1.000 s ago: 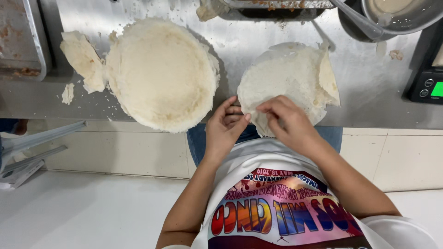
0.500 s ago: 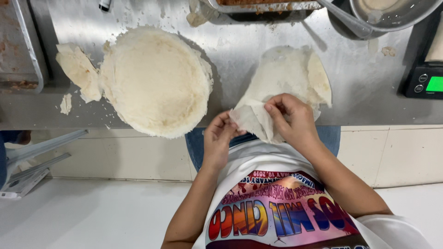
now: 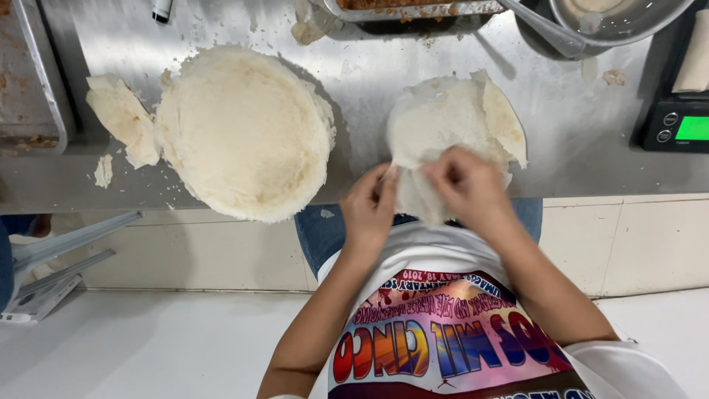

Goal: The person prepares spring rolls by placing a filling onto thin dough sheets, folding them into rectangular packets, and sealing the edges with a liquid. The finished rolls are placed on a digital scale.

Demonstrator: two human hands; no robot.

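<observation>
A thin round white wrapper sheet (image 3: 450, 122) lies on the steel counter (image 3: 369, 81) near its front edge, its near edge lifted. My left hand (image 3: 369, 210) and my right hand (image 3: 469, 188) both pinch that near edge, peeling a layer up between them. To the left sits a thick round stack of the same white sheets (image 3: 244, 133). Torn sheet pieces (image 3: 122, 118) lie left of the stack.
A metal tray (image 3: 33, 81) sits at the far left, another tray (image 3: 399, 9) at the back. A metal bowl (image 3: 613, 18) stands back right, beside a black scale with a green display (image 3: 683, 122). A folded metal stand (image 3: 52, 273) rests on the floor at left.
Both hands have lifted the near edge of the wrapper sheet and pulled it towards me; the sheet's near part now hangs off the counter edge between my fingers.
</observation>
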